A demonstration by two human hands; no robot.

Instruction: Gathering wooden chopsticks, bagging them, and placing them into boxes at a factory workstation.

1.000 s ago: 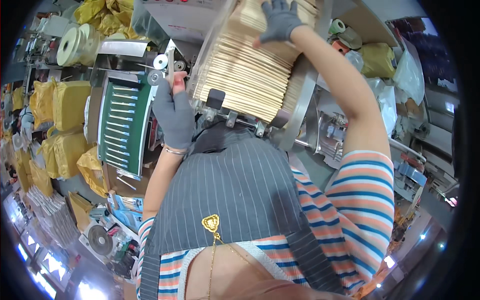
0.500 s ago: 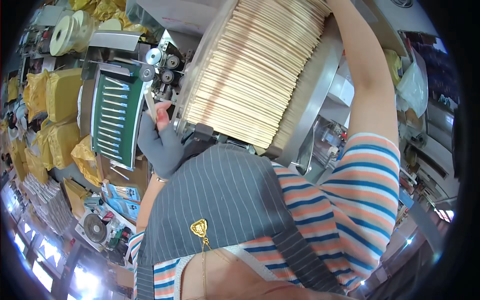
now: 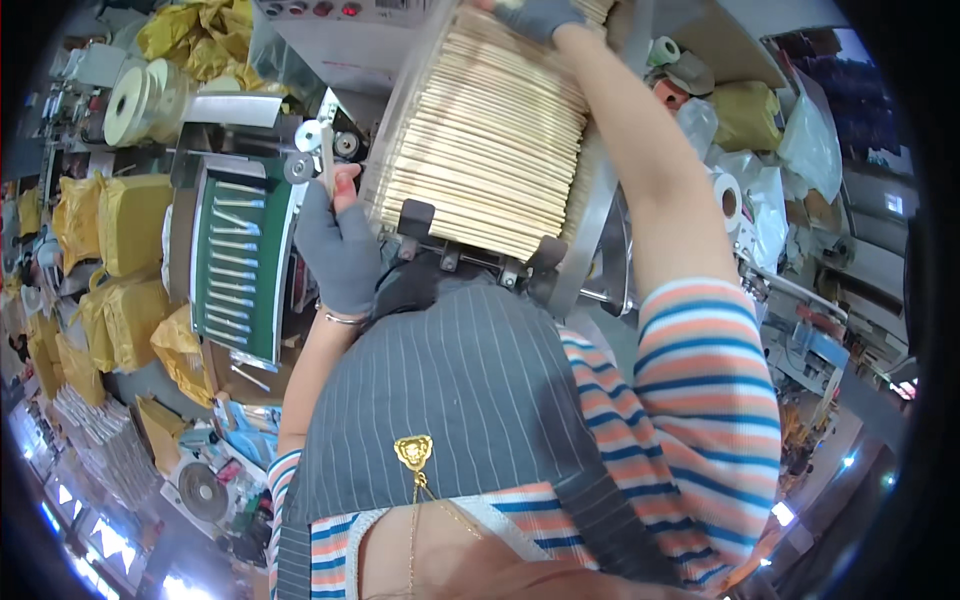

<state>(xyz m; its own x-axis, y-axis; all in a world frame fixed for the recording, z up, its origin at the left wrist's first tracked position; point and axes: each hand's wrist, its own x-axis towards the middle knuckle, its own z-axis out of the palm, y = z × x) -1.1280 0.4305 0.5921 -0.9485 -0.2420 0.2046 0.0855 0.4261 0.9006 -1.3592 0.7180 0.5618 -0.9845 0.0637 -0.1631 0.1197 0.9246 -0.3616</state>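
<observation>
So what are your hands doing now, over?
Left hand gloved, pinching one stick beside the hopper. Right hand flat on the stack of wooden sticks. Nothing blocking.

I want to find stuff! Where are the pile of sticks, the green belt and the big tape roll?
pile of sticks [image 3: 490, 150], head view, middle of the stack.
green belt [image 3: 240, 265], head view, its centre.
tape roll [image 3: 135, 88], head view, its flat side.

The stack of wooden sticks [image 3: 480, 140] sat in the machine's hopper [image 3: 590, 200], straight ahead. Left of it ran the conveyor belt [image 3: 240, 260] carrying single sticks, with wrapped bundles [image 3: 125, 220] further left. Paper rolls [image 3: 135, 95] stood behind the belt.
</observation>
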